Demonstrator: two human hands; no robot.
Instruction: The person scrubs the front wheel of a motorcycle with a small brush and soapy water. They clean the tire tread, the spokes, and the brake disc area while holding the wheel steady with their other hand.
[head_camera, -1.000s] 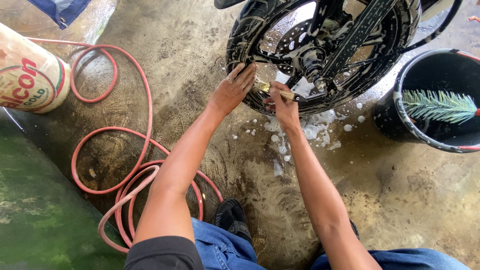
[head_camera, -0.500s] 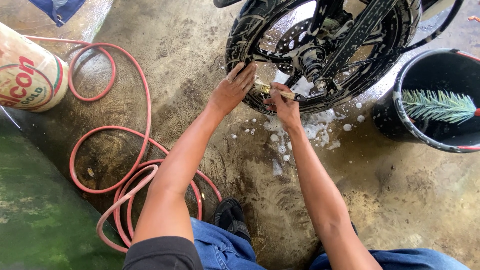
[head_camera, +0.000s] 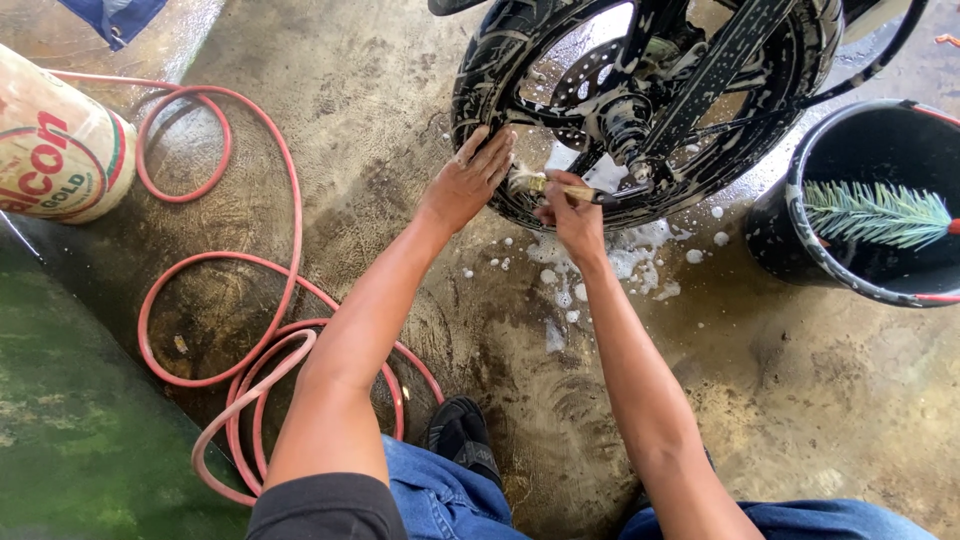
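Gripping a small brush (head_camera: 548, 184) against the soapy wheel (head_camera: 640, 110), right hand (head_camera: 575, 222), left hand (head_camera: 470, 178) flat on tyre

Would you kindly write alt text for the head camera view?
A person's right hand holds a small brush to a soapy motorcycle wheel while the left hand rests on the tyre. A black bucket and red hose lie nearby.

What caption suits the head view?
Left hand braces a soapy motorcycle wheel while right hand works a small brush along its rim.
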